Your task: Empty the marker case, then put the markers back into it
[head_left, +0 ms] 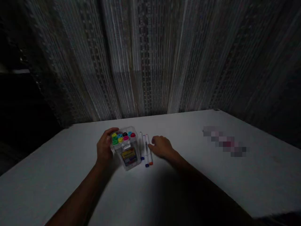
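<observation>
A clear plastic case of markers (127, 153) stands on the white table, its many colored caps facing up and a printed label on its front. My left hand (105, 146) grips the case's left side. Three loose markers (146, 150) lie side by side just right of the case, with blue and orange tips showing at the near end. My right hand (161, 147) rests palm down on the table, its fingertips at or on the markers. It holds nothing.
The white table (235, 179) has a straight far edge, and a pixelated, blurred patch (224, 141) covers something at its right. A tall patterned curtain or wall (150, 62) rises behind the table. Darkness fills the far left.
</observation>
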